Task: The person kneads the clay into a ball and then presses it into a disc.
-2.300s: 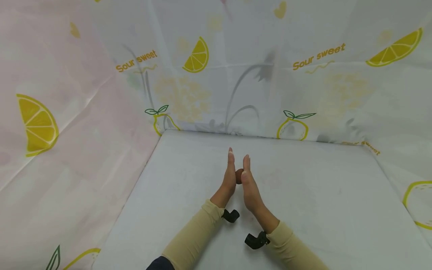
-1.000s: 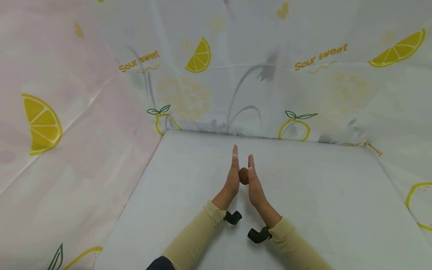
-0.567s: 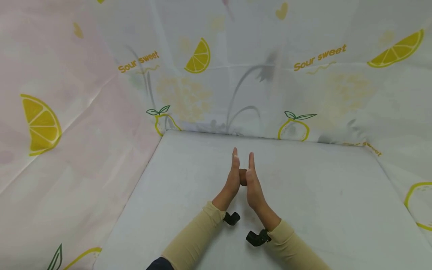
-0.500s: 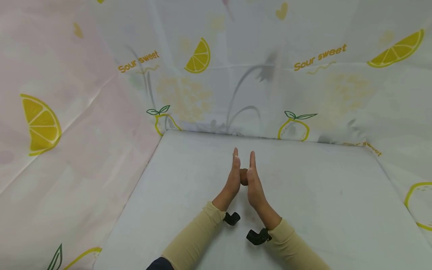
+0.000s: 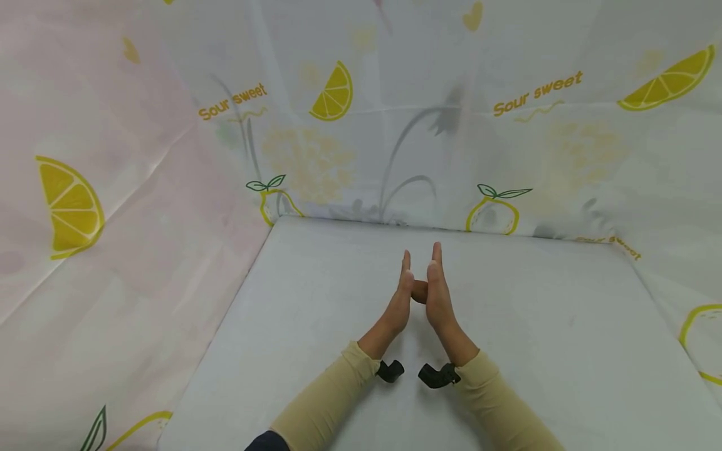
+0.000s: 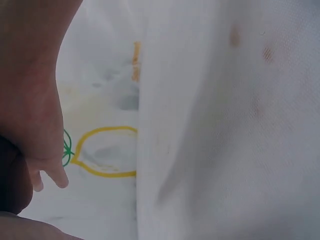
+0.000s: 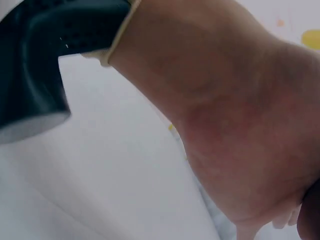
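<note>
A brown clay-like lump (image 5: pixel 419 291) sits between my two palms, held above the white tabletop. My left hand (image 5: pixel 398 308) presses it from the left with fingers straight and pointing forward and up. From the other side my right hand (image 5: pixel 440 302) presses flat, its fingertips reaching a little farther than the left's. In the left wrist view the dark lump (image 6: pixel 14 180) shows beside the palm at the left edge. The right wrist view catches only a piece of the lump (image 7: pixel 311 216) at the lower right. Most of its surface is hidden by the hands.
Both forearms hang over a white table (image 5: pixel 316 282). A lemon-printed curtain (image 5: pixel 361 156) rises along its back and sides. Black angled wrist cameras (image 5: pixel 437 376) stick inward from both cuffs. Faint brown marks (image 6: pixel 235 36) spot the white surface in the left wrist view.
Both hands have shifted slightly right. My right hand has slid forward past the left, which earlier reached farther. The lump, rounder before, now looks longer from side to side.
</note>
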A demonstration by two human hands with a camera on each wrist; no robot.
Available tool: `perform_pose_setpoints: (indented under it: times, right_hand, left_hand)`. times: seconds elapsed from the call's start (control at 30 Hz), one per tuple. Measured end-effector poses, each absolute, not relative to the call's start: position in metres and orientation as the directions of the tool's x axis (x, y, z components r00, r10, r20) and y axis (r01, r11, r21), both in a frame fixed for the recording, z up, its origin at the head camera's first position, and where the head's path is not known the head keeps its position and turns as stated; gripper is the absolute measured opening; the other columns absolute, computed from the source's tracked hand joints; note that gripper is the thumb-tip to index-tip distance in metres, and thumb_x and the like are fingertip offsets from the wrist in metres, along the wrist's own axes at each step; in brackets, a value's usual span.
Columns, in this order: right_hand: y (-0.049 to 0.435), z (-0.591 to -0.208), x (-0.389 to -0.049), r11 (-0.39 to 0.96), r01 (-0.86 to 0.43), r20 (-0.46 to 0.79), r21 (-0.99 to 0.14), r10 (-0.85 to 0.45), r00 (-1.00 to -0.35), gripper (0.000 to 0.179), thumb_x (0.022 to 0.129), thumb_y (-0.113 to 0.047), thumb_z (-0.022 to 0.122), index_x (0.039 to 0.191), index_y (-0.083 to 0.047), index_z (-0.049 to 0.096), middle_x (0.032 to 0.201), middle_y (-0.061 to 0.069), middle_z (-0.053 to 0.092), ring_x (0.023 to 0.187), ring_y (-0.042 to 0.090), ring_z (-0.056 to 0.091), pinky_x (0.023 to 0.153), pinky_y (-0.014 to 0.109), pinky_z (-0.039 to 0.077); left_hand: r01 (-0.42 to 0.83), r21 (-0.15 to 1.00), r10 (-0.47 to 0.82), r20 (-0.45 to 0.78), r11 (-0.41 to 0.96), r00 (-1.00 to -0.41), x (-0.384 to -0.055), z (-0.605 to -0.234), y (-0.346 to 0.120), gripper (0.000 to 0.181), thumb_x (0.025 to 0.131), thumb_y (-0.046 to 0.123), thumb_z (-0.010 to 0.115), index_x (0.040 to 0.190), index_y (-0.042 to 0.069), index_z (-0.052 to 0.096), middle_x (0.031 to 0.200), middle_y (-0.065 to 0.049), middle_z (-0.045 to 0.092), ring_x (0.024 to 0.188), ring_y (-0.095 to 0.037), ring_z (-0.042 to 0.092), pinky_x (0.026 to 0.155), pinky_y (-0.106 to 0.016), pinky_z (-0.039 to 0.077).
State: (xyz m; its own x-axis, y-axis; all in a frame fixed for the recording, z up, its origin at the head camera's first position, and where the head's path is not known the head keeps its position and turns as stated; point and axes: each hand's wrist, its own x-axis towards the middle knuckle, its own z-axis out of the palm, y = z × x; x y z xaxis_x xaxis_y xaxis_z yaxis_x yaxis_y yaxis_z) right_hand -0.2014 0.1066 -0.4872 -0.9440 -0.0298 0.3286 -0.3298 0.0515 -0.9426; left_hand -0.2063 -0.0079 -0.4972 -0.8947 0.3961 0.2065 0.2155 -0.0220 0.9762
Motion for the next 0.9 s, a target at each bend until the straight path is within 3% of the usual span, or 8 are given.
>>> perform_pose_setpoints:
  times: [0.3,0.37,0.4,0.47,0.53,0.6,0.7,0.9]
  right_hand:
    - [0.116,-0.492,-0.209,0.003,-0.231,0.231,-0.973,-0.020,-0.973,0.061,0.112,-0.039,0.016,0.164,-0.013,-0.004,0.169,-0.003,-0.007,0.151,0.006,0.002,0.124,0.044,0.002]
    - [0.116,-0.496,-0.209,-0.002,-0.221,0.221,-0.975,-0.017,-0.975,0.063,0.112,-0.041,0.017,0.164,-0.013,-0.004,0.166,0.011,0.016,0.139,0.005,0.034,0.124,0.044,0.004]
    - [0.116,-0.497,-0.209,-0.004,-0.219,0.219,-0.976,-0.020,-0.976,0.064,0.111,-0.042,0.017,0.164,-0.013,-0.005,0.156,0.021,0.033,0.124,0.005,0.046,0.124,0.045,0.006]
    - [0.114,-0.501,-0.208,-0.010,-0.224,0.224,-0.975,-0.030,-0.974,0.065,0.111,-0.044,0.016,0.164,-0.013,-0.005,0.153,0.024,0.035,0.109,-0.001,0.047,0.123,0.044,0.008]
    - [0.112,-0.504,-0.206,-0.015,-0.238,0.238,-0.971,-0.034,-0.971,0.064,0.111,-0.042,0.016,0.164,-0.012,-0.005,0.116,0.028,0.051,0.087,0.001,0.046,0.118,0.038,0.021]
    - [0.109,-0.507,-0.205,-0.040,-0.263,0.265,-0.964,-0.056,-0.963,0.061,0.112,-0.037,0.014,0.164,-0.010,-0.005,0.094,0.021,0.053,0.079,0.000,0.043,0.097,0.030,0.038]
    - [0.105,-0.510,-0.202,-0.079,-0.302,0.308,-0.950,-0.082,-0.948,0.056,0.113,-0.025,0.011,0.162,-0.005,-0.006,0.065,0.002,0.032,0.059,0.011,0.028,0.062,0.029,0.028]
    - [0.095,-0.511,-0.192,-0.033,-0.369,0.370,-0.929,-0.111,-0.922,0.053,0.110,-0.006,0.011,0.158,0.006,-0.009,0.065,-0.002,0.038,0.061,0.021,0.031,0.068,0.029,0.031]
  left_hand:
    - [0.265,0.962,0.457,0.268,-0.071,-0.848,-0.202,-0.495,-0.006,0.082,0.102,0.070,0.006,0.163,0.019,-0.013,0.169,0.001,-0.017,0.153,-0.015,-0.016,0.121,-0.055,-0.005]
    - [0.267,0.959,0.456,0.280,-0.095,-0.845,-0.202,-0.493,-0.006,0.084,0.102,0.071,0.005,0.163,0.017,-0.013,0.169,-0.002,-0.017,0.153,-0.016,-0.016,0.122,-0.054,-0.006]
    - [0.268,0.957,0.452,0.287,-0.107,-0.845,-0.202,-0.492,-0.006,0.085,0.101,0.071,0.005,0.163,0.016,-0.012,0.169,-0.003,-0.017,0.153,-0.016,-0.016,0.122,-0.054,-0.006]
    - [0.263,0.955,0.438,0.298,-0.139,-0.848,-0.204,-0.489,-0.006,0.088,0.100,0.074,0.006,0.163,0.015,-0.012,0.169,-0.004,-0.016,0.153,-0.016,-0.016,0.122,-0.053,-0.006]
    - [0.260,0.952,0.420,0.305,-0.162,-0.855,-0.205,-0.487,-0.006,0.088,0.100,0.074,0.007,0.163,0.015,-0.011,0.170,-0.004,-0.015,0.153,-0.017,-0.016,0.122,-0.054,-0.006]
    - [0.249,0.955,0.400,0.295,-0.164,-0.868,-0.206,-0.485,-0.006,0.086,0.100,0.073,0.008,0.164,0.017,-0.010,0.170,-0.001,-0.014,0.153,-0.015,-0.015,0.122,-0.053,-0.005]
    - [0.245,0.960,0.349,0.279,-0.139,-0.895,-0.206,-0.483,-0.006,0.080,0.103,0.067,0.007,0.164,0.019,-0.008,0.170,0.001,-0.011,0.154,-0.015,-0.012,0.122,-0.054,-0.003]
    - [0.234,0.965,0.208,0.254,-0.116,-0.945,-0.208,-0.485,-0.004,0.079,0.105,0.063,0.010,0.164,0.013,-0.004,0.171,-0.001,-0.005,0.155,-0.017,-0.005,0.123,-0.053,0.001]
